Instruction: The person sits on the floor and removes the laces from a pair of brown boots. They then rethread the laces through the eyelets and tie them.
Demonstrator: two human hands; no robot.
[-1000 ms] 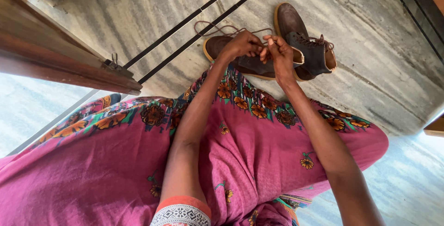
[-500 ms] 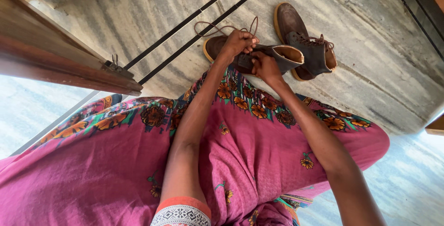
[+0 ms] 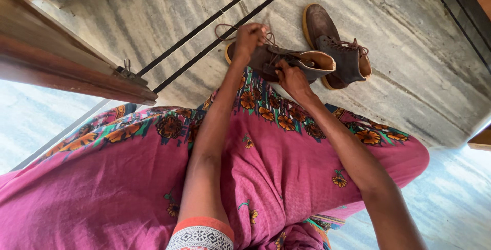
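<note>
Left hand fingers pinched on lace of near brown boot, right hand gripping its side, second boot just beside, marble floor

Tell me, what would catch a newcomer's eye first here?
A bright pink garment with an orange flower border fills the lower frame. Beyond it, on the grey stone floor, the left hand pulls a lace of a brown boot; the right hand steadies it. A second boot lies alongside.

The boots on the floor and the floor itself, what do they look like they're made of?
Boots and: probably brown leather or suede, judging by the matte, soft surface, with tan soles that may be rubber and corded laces. Floor: likely polished grey stone, given its veined streaks and sheen.
</note>
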